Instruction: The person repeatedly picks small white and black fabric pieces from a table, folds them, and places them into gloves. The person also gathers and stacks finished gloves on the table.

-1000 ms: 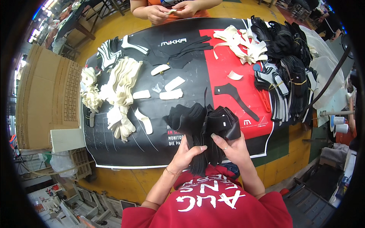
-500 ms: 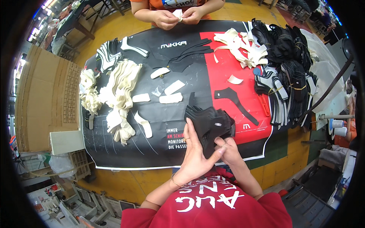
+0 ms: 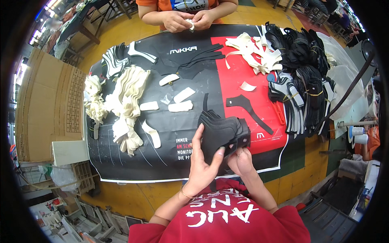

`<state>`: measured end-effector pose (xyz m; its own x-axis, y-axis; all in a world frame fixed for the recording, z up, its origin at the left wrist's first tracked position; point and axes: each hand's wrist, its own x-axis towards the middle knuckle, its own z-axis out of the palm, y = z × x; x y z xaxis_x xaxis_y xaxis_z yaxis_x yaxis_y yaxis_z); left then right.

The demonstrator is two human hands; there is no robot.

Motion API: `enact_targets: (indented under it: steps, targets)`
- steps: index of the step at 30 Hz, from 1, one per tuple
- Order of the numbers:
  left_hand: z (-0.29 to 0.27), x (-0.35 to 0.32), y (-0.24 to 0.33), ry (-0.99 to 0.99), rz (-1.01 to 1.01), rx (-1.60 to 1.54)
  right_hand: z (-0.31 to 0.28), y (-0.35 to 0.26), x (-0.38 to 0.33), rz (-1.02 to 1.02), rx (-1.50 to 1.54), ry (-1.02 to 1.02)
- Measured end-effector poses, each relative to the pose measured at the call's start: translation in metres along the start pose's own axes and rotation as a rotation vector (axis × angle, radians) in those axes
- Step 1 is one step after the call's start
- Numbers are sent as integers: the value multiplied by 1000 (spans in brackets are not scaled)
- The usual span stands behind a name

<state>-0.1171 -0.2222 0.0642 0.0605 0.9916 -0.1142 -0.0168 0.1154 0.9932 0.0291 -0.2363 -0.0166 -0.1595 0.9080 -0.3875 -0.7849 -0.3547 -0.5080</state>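
A thick stack of black cut fabric pieces is held above the near edge of the table, its layers fanned at the top. My left hand grips its left side, with the fingers along the edge and the thumb across the front. At the lower right corner, my right hand has its fingers curled closed against the stack. One dark strip sticks up from the stack's upper left. A single black curved piece with a small white mark lies flat on the red part of the mat, beyond my right hand.
Cream fabric pieces lie heaped on the left of the printed mat, with several white pieces mid-table. Black and grey bundles crowd the right, beside red-handled scissors. Across the table, a co-worker's hands hold a small white piece.
The stack has turned so its front layers show more broadly and spread apart. My left thumb has moved up and left along it. The co-worker's hands have shifted slightly.
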Motion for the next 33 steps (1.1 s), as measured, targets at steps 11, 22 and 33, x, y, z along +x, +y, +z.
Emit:
enact_targets:
  steps: [11, 22, 33]
  targets:
    - [4, 14, -9, 187, 79, 165, 21, -8, 4, 94, 316, -235]
    - [11, 5, 3, 118, 130, 107, 27, -7, 3, -70, -122, -168]
    - [-9, 5, -8, 74, 105, 72, 45, -6, -8, -282, -523, -143]
